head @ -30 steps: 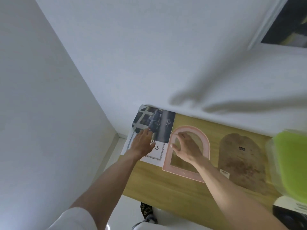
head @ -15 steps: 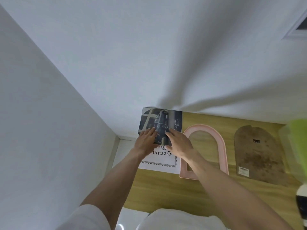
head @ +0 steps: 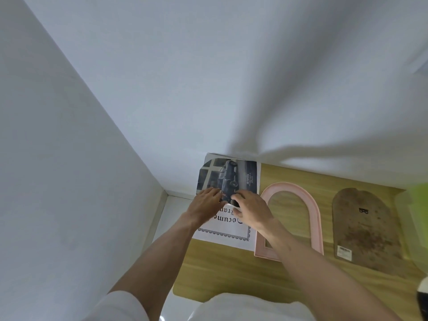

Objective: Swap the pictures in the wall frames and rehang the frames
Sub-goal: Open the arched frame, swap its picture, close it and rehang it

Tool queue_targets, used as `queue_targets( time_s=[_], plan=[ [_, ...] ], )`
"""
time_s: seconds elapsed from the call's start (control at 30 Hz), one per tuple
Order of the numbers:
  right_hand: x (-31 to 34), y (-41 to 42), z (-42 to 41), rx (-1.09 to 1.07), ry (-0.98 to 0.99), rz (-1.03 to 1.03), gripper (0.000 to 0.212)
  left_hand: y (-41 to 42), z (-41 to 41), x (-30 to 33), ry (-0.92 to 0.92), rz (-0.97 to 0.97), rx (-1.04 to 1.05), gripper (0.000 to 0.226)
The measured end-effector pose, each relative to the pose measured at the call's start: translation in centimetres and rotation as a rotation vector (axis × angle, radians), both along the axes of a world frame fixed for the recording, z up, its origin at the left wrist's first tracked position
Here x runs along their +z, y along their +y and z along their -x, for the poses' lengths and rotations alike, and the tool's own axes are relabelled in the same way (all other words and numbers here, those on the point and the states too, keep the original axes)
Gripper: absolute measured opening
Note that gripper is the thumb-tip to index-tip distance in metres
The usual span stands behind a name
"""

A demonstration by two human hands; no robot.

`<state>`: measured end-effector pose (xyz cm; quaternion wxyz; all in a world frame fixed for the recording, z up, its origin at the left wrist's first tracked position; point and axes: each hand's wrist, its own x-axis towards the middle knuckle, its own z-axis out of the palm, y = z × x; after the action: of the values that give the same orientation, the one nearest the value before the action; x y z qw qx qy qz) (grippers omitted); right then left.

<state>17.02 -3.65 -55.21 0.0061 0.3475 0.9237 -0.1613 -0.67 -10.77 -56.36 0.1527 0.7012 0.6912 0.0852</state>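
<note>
A dark car picture (head: 228, 174) lies at the table's far left corner, overlapping a white document sheet with an ornate border (head: 228, 231). My left hand (head: 205, 206) and my right hand (head: 252, 210) both rest on the picture's near edge. The right thumb is tucked under that edge, so the right hand pinches it. To the right, an empty pink arched frame (head: 316, 218) lies flat. Its brown arched backing board (head: 366, 230) lies further right, apart from the frame.
The wooden table (head: 227, 272) stands against a white wall, with a second wall close on the left. A blurred green object (head: 420, 200) sits at the right edge. A dark object (head: 422, 297) shows at the lower right corner.
My right hand left the pink frame and moved left onto the car picture, beside my left hand. The view shifted, so the frame and board now sit further right.
</note>
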Motion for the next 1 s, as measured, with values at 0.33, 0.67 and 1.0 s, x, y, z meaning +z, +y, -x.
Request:
queue_targets(
  time_s=[0.33, 0.67, 1.0],
  plan=[
    [3.7, 0.4, 0.1, -0.068, 0.256, -0.054, 0.051, 0.1, 2.3, 4.3, -0.061, -0.176, 0.125, 0.036],
    [8.9, 3.0, -4.2, -0.356, 0.727, 0.082, 0.041, 2.8, 2.2, 11.7, -0.663, -0.294, 0.54, 0.034],
    [9.3, 2.3, -10.3, -0.707, 0.99, 0.501, 0.043, 3.4, -2.9, 11.4, -0.966, 0.018, 0.581, 0.092]
  ],
)
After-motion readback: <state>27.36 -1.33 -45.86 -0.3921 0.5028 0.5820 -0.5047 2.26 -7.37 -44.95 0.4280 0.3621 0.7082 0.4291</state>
